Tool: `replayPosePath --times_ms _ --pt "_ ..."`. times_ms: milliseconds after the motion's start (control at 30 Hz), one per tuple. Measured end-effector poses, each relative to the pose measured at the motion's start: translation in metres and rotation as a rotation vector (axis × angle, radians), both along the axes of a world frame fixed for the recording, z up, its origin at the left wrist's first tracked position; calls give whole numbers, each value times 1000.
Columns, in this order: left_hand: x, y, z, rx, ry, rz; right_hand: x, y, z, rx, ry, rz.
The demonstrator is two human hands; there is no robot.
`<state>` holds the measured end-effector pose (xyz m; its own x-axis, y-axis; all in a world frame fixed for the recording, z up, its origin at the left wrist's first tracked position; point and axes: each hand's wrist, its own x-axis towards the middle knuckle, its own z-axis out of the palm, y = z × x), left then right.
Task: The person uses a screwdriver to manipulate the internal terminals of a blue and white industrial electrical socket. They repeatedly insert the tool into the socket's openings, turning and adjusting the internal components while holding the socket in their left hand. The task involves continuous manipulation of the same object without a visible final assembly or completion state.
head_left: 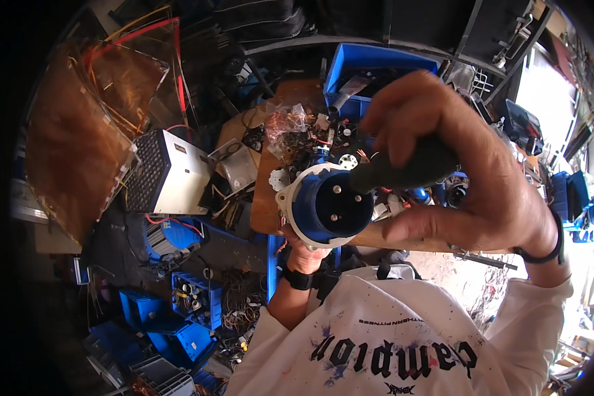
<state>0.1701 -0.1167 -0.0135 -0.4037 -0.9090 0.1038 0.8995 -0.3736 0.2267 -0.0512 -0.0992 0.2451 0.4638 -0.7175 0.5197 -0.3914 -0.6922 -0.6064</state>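
A round blue industrial plug inlet (301, 204) with a pale flange faces up, its metal pins showing inside the dark recess. My left hand (303, 256) holds it from below and behind, and most of those fingers are hidden by the flange. Above its right side, my right hand (468, 165) curls around a screwdriver (412, 168) with a thick dark green handle. The narrow end of the handle points at the inlet's rim near the pins; the shaft cannot be made out. My right thumb is stretched out below the handle.
Behind the inlet, a wooden table (265, 198) carries small parts, wires and a clear plastic bag (287, 125). A blue bin (383, 58) stands at its far side. Left are a white metal box (186, 168) and brown sheets (72, 152). Blue crates (198, 300) and tangled cables lie lower left.
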Motion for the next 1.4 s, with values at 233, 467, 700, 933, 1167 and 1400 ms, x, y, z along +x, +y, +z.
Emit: replayPosePath --times_ms 233,467,700,933,1167,1400 --pt "11 2 2 -104 -160 -73 16 13 -9 132 -270 -182" --pt "1 6 29 -177 -296 54 15 -3 -17 147 -358 242" --pt "2 10 11 -83 -360 52 24 20 -5 7 -22 -317" --pt "-4 8 34 -42 -546 44 12 2 -17 33 -215 100" --pt "-2 11 10 -84 -469 41 20 18 -10 -113 33 -362" --pt "3 5 8 -43 -418 -53 3 2 -18 24 -237 64"
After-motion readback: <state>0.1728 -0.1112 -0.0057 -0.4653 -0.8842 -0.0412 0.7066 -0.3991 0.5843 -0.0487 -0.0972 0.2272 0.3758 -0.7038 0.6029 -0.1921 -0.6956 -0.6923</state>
